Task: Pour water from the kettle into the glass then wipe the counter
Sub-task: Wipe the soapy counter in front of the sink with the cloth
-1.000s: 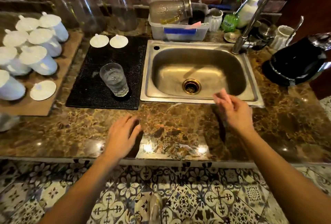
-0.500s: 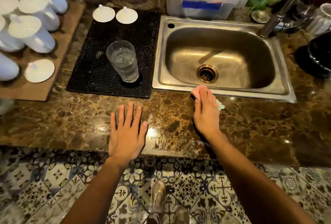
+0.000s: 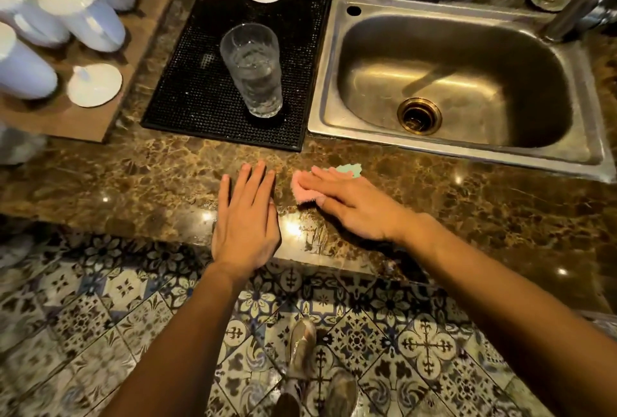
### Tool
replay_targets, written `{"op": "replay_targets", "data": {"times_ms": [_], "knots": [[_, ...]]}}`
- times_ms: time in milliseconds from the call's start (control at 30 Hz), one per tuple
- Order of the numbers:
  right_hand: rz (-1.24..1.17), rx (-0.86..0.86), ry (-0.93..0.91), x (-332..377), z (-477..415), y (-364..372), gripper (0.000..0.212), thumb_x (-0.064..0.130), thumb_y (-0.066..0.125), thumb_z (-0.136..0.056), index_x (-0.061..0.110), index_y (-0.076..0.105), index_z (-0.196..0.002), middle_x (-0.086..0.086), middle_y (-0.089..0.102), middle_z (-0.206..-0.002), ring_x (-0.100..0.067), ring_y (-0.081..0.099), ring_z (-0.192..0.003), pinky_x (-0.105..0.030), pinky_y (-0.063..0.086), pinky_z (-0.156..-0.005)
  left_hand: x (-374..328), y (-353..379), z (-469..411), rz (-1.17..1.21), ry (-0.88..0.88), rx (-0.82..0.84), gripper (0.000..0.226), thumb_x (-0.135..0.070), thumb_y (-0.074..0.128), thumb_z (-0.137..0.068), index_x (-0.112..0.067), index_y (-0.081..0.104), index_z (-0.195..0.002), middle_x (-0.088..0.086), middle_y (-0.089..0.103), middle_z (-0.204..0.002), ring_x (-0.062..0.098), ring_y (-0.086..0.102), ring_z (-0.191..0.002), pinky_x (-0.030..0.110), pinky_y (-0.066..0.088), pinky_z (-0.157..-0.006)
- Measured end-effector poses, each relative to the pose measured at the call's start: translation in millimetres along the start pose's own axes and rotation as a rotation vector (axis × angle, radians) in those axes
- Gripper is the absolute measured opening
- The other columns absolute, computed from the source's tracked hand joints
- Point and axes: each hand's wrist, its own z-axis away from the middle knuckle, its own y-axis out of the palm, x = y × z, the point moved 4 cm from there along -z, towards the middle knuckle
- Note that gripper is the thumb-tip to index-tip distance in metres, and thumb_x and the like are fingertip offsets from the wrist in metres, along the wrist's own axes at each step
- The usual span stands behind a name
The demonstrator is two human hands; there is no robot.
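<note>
- Glass (image 3: 252, 69) status: it stands upright on the black mat (image 3: 187, 82), left of the sink (image 3: 460, 82), and holds water to well above half. I judge step 1 of 2, the pour, complete.
- Kettle: not in view, so I cannot state its position.
- Counter (image 3: 467, 209) status: step 2 of 2, the wipe, is in progress by my reading.
- Right hand (image 3: 350, 206): my fingers lie nearly flat and close together, pressing a pink cloth (image 3: 302, 191) onto the counter just in front of the sink's near rim. A pale green corner of the cloth shows beyond my fingertips.
- Left hand (image 3: 247, 216): palm down on the counter, fingers straight and only slightly apart, holding nothing. It rests just beside the cloth and does not touch it.
- Coverage: the cloth sits on the middle of the front strip. I cannot tell from the stone's gloss which areas are wet or dry.
- Remaining work, as judged: pass the cloth over the rest of the front strip to both sides, keeping clear of the glass.
</note>
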Motion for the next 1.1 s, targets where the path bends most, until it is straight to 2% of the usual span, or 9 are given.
{"op": "replay_targets", "data": {"times_ms": [167,267,333,400,500,667,767,933,1100], "knots": [[-0.042,0.221,-0.034,26.2,52.3,42.4,0.048,0.030,0.040,-0.109,0.039,0.035,-0.157,0.008,0.018,-0.170,-0.009,0.011,-0.157,-0.037,-0.003,-0.126,0.0,0.9,-0.1,0.007,0.004,-0.014,0.059,-0.028,0.029,-0.102,-0.010,0.040,-0.157,0.006,0.030,-0.169,0.024,0.020,-0.159,0.051,0.003,-0.130],[-0.486,0.275,0.119,35.2,76.2,38.8,0.040,0.037,0.043,-0.105,0.049,0.052,-0.142,0.011,0.051,-0.155,-0.015,0.047,-0.143,-0.043,0.030,-0.123,1.3,1.5,0.3,0.014,-0.005,-0.035,0.059,-0.031,0.027,-0.103,-0.012,0.041,-0.157,0.006,0.031,-0.169,0.024,0.020,-0.159,0.052,0.004,-0.130],[-0.751,0.109,0.167,28.2,88.8,11.5,0.035,0.038,0.050,-0.096,0.053,0.066,-0.122,0.025,0.068,-0.126,-0.013,0.066,-0.112,-0.019,0.053,-0.099,1.6,2.1,1.0,0.009,-0.013,-0.046,0.059,-0.033,0.026,-0.104,-0.013,0.040,-0.157,0.005,0.031,-0.169,0.023,0.020,-0.159,0.052,0.004,-0.130],[-0.979,-0.112,0.207,3.3,107.8,-23.6,0.033,0.029,0.054,-0.093,0.038,0.077,-0.115,0.012,0.075,-0.111,-0.022,0.067,-0.089,-0.031,0.056,-0.083,2.0,2.5,1.4,-0.001,-0.016,-0.046,0.058,-0.035,0.026,-0.105,-0.015,0.040,-0.157,0.004,0.030,-0.169,0.021,0.019,-0.159,0.052,0.003,-0.130],[-1.247,-0.446,0.252,-55.4,149.3,-74.9,0.040,0.016,0.047,-0.101,0.005,0.065,-0.135,-0.016,0.069,-0.126,-0.022,0.068,-0.101,-0.035,0.058,-0.092,1.8,1.8,0.8,-0.002,-0.012,-0.045,0.056,-0.035,0.027,-0.105,-0.015,0.042,-0.156,0.005,0.032,-0.169,0.023,0.021,-0.158,0.054,0.003,-0.130],[-0.839,-0.920,0.583,-123.3,230.3,-103.5,0.039,0.010,0.044,-0.106,0.001,0.060,-0.140,-0.010,0.067,-0.139,-0.020,0.062,-0.127,-0.034,0.046,-0.113,0.1,0.3,0.9,0.007,0.001,-0.037,0.054,-0.034,0.029,-0.105,-0.015,0.044,-0.154,0.006,0.033,-0.169,0.024,0.021,-0.158,0.059,0.006,-0.128],[-0.694,-0.881,0.652,-109.4,245.6,-68.7,0.035,0.015,0.045,-0.108,0.028,0.070,-0.128,0.023,0.077,-0.111,-0.006,0.067,-0.112,-0.023,0.055,-0.093,-0.3,-1.2,1.8,0.029,0.000,-0.067,0.054,-0.032,0.031,-0.105,-0.013,0.048,-0.153,0.007,0.037,-0.167,0.025,0.025,-0.157,0.060,0.007,-0.127],[-0.596,-0.851,0.658,-83.5,220.7,-10.2,0.037,0.026,0.048,-0.109,0.025,0.061,-0.143,-0.003,0.067,-0.138,-0.028,0.061,-0.128,-0.058,0.046,-0.110,-3.8,-2.3,3.4,0.054,0.006,-0.080,0.055,-0.031,0.032,-0.104,-0.011,0.048,-0.152,0.009,0.037,-0.166,0.027,0.026,-0.157,0.059,0.006,-0.128],[-0.696,-0.804,0.571,-30.5,163.9,23.7,0.039,0.025,0.048,-0.109,0.031,0.056,-0.147,0.002,0.056,-0.152,-0.022,0.052,-0.139,-0.049,0.047,-0.114,-2.5,-0.2,3.8,0.076,0.023,-0.093,0.055,-0.031,0.031,-0.105,-0.010,0.048,-0.152,0.010,0.038,-0.166,0.028,0.026,-0.156,0.058,0.005,-0.128]]}}
